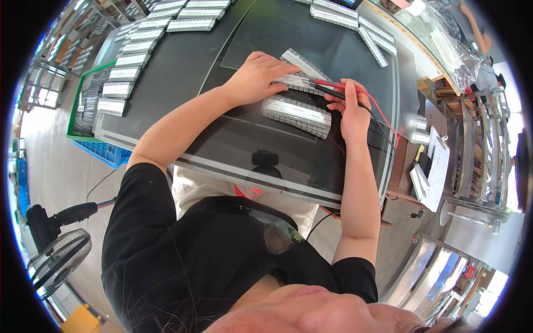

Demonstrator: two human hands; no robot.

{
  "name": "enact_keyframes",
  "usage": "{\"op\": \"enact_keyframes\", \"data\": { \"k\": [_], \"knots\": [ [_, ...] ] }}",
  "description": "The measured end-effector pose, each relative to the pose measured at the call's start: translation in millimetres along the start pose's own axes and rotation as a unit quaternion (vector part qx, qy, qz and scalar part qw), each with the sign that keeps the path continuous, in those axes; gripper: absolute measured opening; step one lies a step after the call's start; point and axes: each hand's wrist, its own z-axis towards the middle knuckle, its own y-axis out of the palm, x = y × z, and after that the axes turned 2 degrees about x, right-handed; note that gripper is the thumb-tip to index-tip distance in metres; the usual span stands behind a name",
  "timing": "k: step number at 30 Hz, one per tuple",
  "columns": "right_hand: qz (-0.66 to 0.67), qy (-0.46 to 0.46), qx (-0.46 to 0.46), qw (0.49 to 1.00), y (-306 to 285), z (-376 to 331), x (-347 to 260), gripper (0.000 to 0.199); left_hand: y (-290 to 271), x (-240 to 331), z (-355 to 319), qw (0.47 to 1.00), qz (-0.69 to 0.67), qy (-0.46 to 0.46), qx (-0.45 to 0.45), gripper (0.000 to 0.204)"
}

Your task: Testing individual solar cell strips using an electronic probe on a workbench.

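Pressing flat, the left hand [256,76] lies with fingers spread on a grey strip [302,82] in the middle of the dark table [183,72]. The right hand [351,108] pinches red and black probes [327,87], tips touching that strip. A second strip [297,115] lies just beside, nearer the person. More strips [133,58] line the table's far-left edge.

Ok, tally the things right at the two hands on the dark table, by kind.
Grey strips, at the left hand: 3
Red probe, in the right hand: 1
Black probe, same hand: 1
Total: 5
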Motion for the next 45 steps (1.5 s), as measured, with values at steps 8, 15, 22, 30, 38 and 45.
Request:
{"op": "enact_keyframes", "data": {
  "k": [8,15,22,30,38,45],
  "knots": [
    [0.029,0.001,0.005,1.0,-4,2,1,0.028,-3,2,2,0.999,-0.031,-0.037,-0.022,0.05],
    [0.127,-0.033,0.101,0.986,-11,10,-1,0.027,-22,4,10,0.935,-0.275,-0.219,-0.051,0.053],
    [0.108,-0.021,0.084,0.99,-11,9,2,0.027,-34,34,-16,0.984,-0.145,-0.069,-0.078,0.048],
    [0.082,-0.02,0.076,0.994,-8,7,2,0.028,-3,3,10,0.999,-0.01,-0.024,-0.019,0.039],
    [0.043,-0.009,0.043,0.998,-7,6,-1,0.027,7,3,9,0.993,0.1,0.007,-0.061,0.026],
    [0.02,0.0,0.04,0.999,-5,4,-1,0.027,9,7,2,0.996,0.084,0.011,-0.03,0.022]
  ]
}}
